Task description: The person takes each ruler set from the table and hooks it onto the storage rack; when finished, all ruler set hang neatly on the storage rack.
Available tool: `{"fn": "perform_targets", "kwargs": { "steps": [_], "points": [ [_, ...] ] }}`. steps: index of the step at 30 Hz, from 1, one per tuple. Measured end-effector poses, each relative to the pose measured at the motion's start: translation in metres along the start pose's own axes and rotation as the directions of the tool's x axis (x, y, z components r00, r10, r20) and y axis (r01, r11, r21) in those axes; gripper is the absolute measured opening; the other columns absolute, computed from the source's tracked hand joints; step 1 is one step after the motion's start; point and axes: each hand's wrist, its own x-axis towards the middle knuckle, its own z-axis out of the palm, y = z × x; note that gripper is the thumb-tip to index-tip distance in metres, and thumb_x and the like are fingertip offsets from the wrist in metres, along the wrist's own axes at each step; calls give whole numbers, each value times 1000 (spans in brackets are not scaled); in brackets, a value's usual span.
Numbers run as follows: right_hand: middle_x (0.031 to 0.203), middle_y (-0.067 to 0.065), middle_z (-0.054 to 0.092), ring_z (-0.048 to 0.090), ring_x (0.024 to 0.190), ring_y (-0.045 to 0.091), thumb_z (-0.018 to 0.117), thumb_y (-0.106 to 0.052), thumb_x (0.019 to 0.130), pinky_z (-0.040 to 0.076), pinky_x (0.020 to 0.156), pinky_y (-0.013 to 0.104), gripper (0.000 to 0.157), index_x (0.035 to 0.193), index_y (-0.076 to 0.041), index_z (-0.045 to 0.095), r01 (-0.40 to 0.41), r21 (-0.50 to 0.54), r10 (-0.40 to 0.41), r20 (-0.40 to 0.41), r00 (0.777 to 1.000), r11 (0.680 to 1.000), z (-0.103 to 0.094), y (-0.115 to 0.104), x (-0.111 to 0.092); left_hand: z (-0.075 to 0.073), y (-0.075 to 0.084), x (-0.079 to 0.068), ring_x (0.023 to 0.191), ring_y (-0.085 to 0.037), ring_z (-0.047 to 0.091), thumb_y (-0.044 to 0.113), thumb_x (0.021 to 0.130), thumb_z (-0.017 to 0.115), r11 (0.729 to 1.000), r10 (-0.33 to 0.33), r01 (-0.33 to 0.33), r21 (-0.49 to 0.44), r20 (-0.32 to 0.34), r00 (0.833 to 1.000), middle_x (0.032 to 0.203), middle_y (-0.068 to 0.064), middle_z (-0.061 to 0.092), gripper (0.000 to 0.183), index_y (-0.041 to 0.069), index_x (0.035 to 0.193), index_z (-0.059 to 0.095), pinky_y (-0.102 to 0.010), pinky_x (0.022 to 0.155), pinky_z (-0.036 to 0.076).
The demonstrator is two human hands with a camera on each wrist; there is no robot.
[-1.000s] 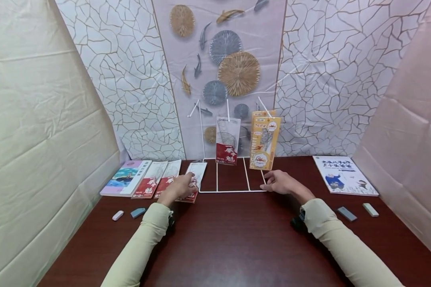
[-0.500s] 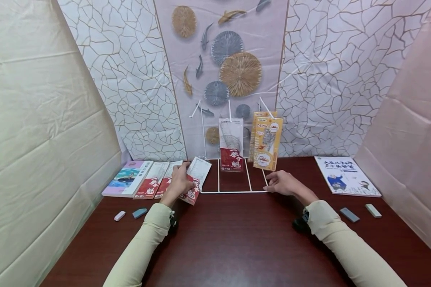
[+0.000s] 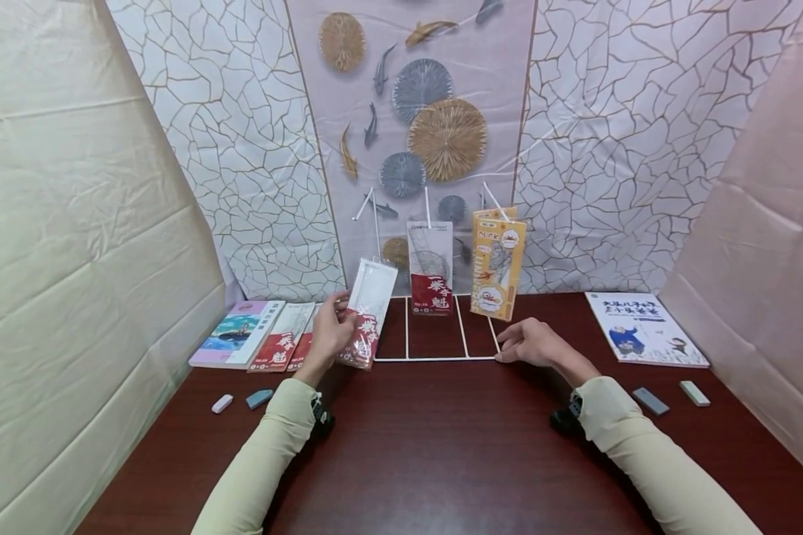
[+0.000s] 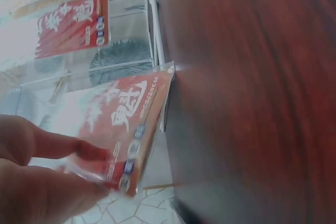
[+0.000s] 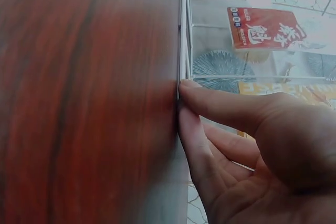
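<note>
My left hand (image 3: 330, 331) pinches a clear-wrapped ruler set packet (image 3: 375, 286), white above and red below with large white characters. It is raised and tilted, its top leaning right, in front of the left part of a white wire display rack (image 3: 442, 360). In the left wrist view, thumb and finger grip the edge of the packet (image 4: 128, 108) near its red end. My right hand (image 3: 531, 343) pinches the front right corner of the rack's base, and the right wrist view has its fingertips on the thin white wire (image 5: 184, 51).
A like packet (image 3: 431, 271) hangs on the rack's middle hook, yellow duck packets (image 3: 498, 271) on the right one. The left hook (image 3: 363, 204) is bare. More red packets (image 3: 277, 340) and a book (image 3: 234, 334) lie left; another book (image 3: 645, 331) and erasers (image 3: 650, 401) lie right.
My left hand has picked up the top packet from the table and tipped it up toward the rack. My right hand stays at the rack's corner.
</note>
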Motion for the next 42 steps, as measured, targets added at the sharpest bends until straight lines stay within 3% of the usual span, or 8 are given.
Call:
{"fn": "perform_targets", "kwargs": {
  "steps": [7, 11, 16, 20, 24, 28, 35, 42],
  "points": [
    [95, 5, 78, 72, 88, 12, 83, -26, 82, 54, 78, 28, 46, 120, -2, 71, -16, 6, 16, 0, 1000, 1000, -1, 0, -2, 4, 7, 5, 122, -34, 62, 2, 94, 64, 973, 68, -62, -221, 23, 997, 130, -19, 62, 41, 3, 133, 52, -44, 108, 49],
    [97, 6, 78, 72, 90, 14, 83, -24, 83, 55, 78, 29, 46, 121, -2, 70, -17, 15, 17, -1, 1000, 1000, 0, 0, -2, 5, 12, 5, 129, -36, 57, 1, 95, 62, 935, 118, -91, -343, 59, 991, 136, -20, 58, 41, 0, 133, 47, -43, 110, 48],
    [103, 13, 76, 73, 94, 21, 84, -18, 82, 57, 79, 29, 47, 122, 0, 69, 34, 43, -33, -24, 999, 999, 2, -2, -3, 3, 28, 1, 124, -36, 61, -1, 94, 64, 882, 197, -146, -448, 68, 978, 132, -24, 61, 42, -3, 131, 44, -34, 102, 54],
    [107, 15, 75, 73, 97, 24, 84, -16, 81, 57, 79, 28, 47, 122, 0, 68, 55, 47, -53, -43, 998, 997, 3, -3, -3, 7, 49, -7, 121, -37, 64, -4, 92, 65, 866, 271, -188, -462, 119, 955, 130, -26, 63, 42, -4, 130, 45, -31, 100, 55],
    [109, 17, 74, 73, 100, 28, 83, -14, 81, 57, 79, 27, 48, 123, 2, 67, 69, 51, -67, -42, 997, 996, 4, -2, -3, 14, 76, -21, 119, -39, 65, -6, 92, 64, 874, 307, -196, -443, 193, 932, 128, -27, 64, 40, -5, 128, 46, -34, 98, 57],
    [109, 18, 74, 73, 100, 28, 83, -14, 82, 57, 81, 29, 49, 124, 3, 66, 79, 58, -78, -33, 996, 995, 4, -2, -2, 23, 95, -32, 116, -42, 66, -6, 92, 64, 878, 330, -215, -428, 217, 919, 125, -29, 65, 38, -7, 127, 47, -35, 95, 58],
    [110, 18, 73, 73, 102, 29, 82, -15, 83, 58, 83, 30, 50, 125, 4, 65, 90, 70, -89, -16, 996, 993, 4, 0, -1, 46, 83, -25, 114, -39, 68, -4, 94, 63, 865, 349, -222, -451, 222, 910, 125, -26, 66, 38, -2, 129, 48, -37, 89, 61],
    [111, 19, 73, 72, 103, 29, 82, -15, 83, 58, 85, 32, 50, 126, 5, 65, 97, 68, -96, -13, 995, 993, 4, 1, 0, 54, 80, -21, 112, -32, 70, 2, 94, 66, 857, 369, -246, -452, 206, 906, 123, -20, 68, 36, 5, 126, 50, -35, 87, 61]
  ]
}}
